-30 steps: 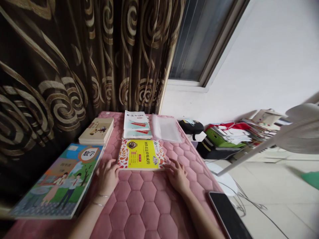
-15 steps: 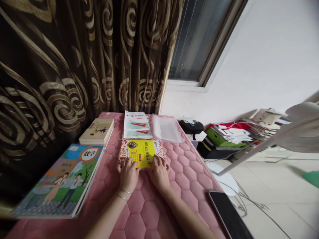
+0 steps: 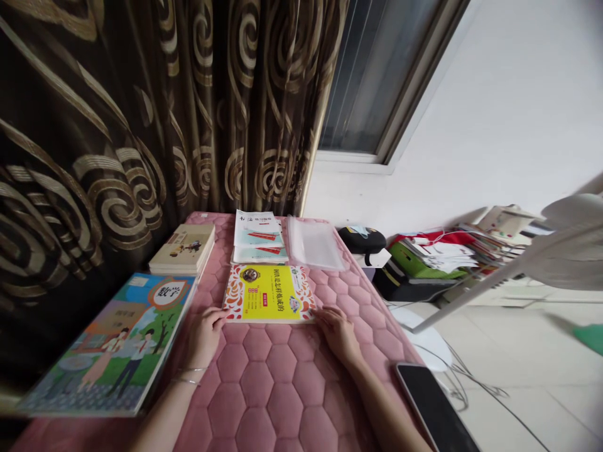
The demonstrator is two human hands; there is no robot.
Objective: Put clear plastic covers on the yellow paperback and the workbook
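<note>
A yellow book [image 3: 268, 293] with red-and-white patterned ends lies flat on the pink quilted surface [image 3: 277, 389]. At its near left corner is my left hand [image 3: 207, 329], the fingertips against the edge and not wrapped round it. My right hand [image 3: 336, 329] rests at the near right corner, fingers stretched toward the book and touching or almost touching it. Just behind lie white booklets [image 3: 258, 235] with red-and-teal covers. Clear plastic sleeves [image 3: 315, 243] lie to the right of these booklets.
Large textbooks [image 3: 117, 342] are stacked at the left, with a pile of smaller beige books [image 3: 181, 248] behind them. A dark phone [image 3: 436, 405] lies at the near right edge. Beyond that edge stand a white fan [image 3: 485, 282] and bags with papers [image 3: 433, 254]. A patterned curtain [image 3: 211, 113] hangs behind.
Both hands have left the book's cover and moved apart, left hand to the left corner and right hand to the right corner. The whole cover now shows; the book stays about where it was.
</note>
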